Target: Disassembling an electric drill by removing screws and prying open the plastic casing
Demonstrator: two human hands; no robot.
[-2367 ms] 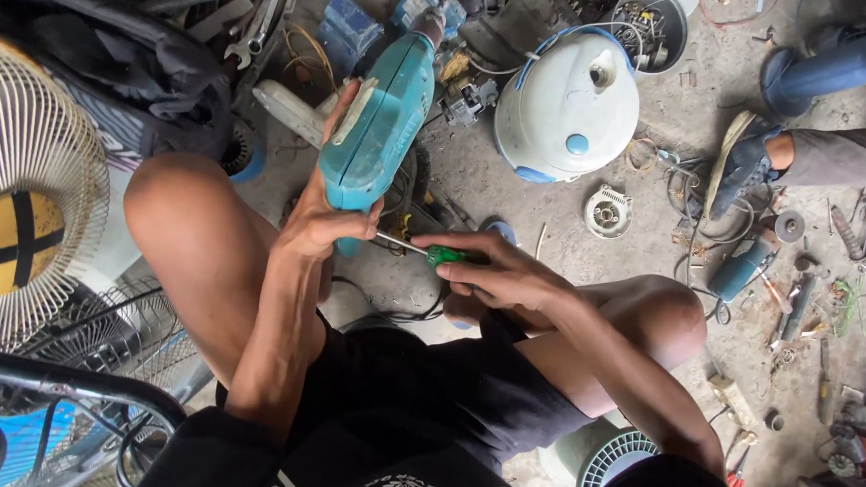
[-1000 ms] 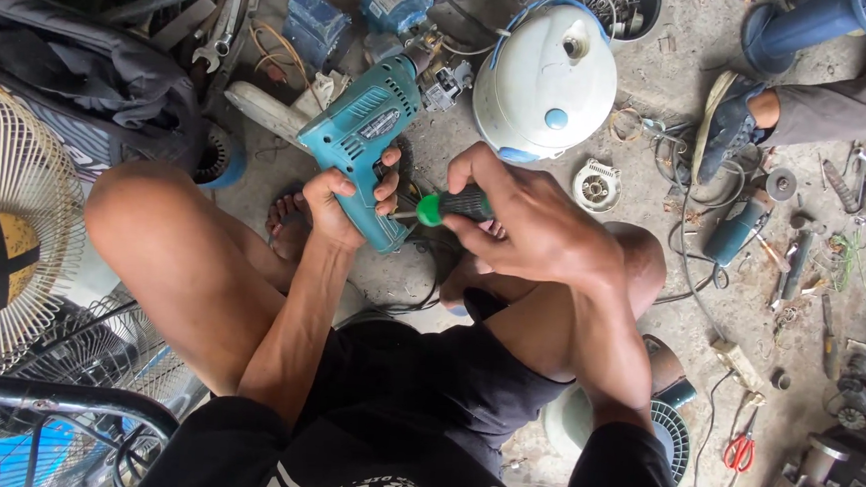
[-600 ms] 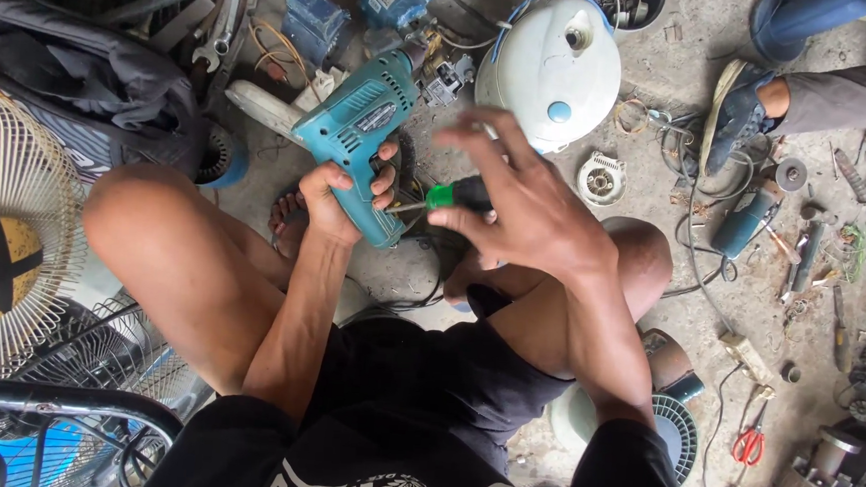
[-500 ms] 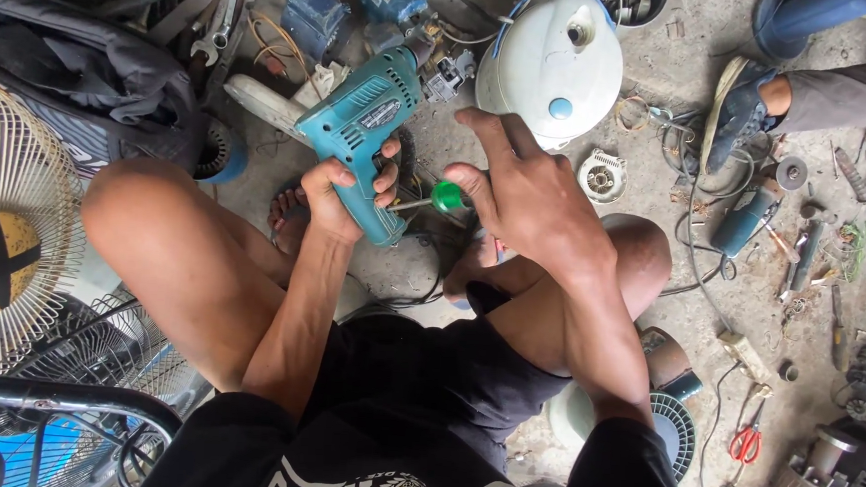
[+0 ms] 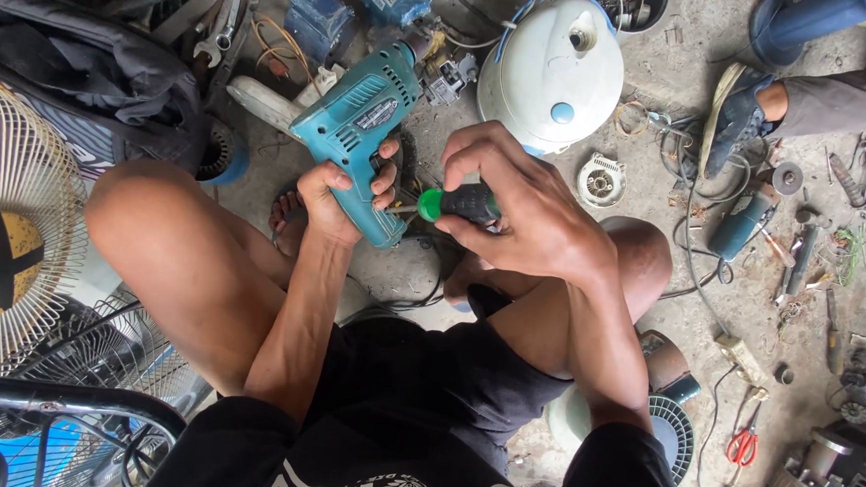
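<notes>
Your left hand [image 5: 341, 193] is wrapped tight round the grip of the teal drill [image 5: 360, 134], held up above your knees with the chuck pointing away. Your right hand [image 5: 515, 213] is closed on the green-and-black screwdriver [image 5: 455, 205], its tip at the side of the drill's handle. Looks like the screw-working step on the casing. Next calls for keeping the tip square in the screw and the drill steady.
</notes>
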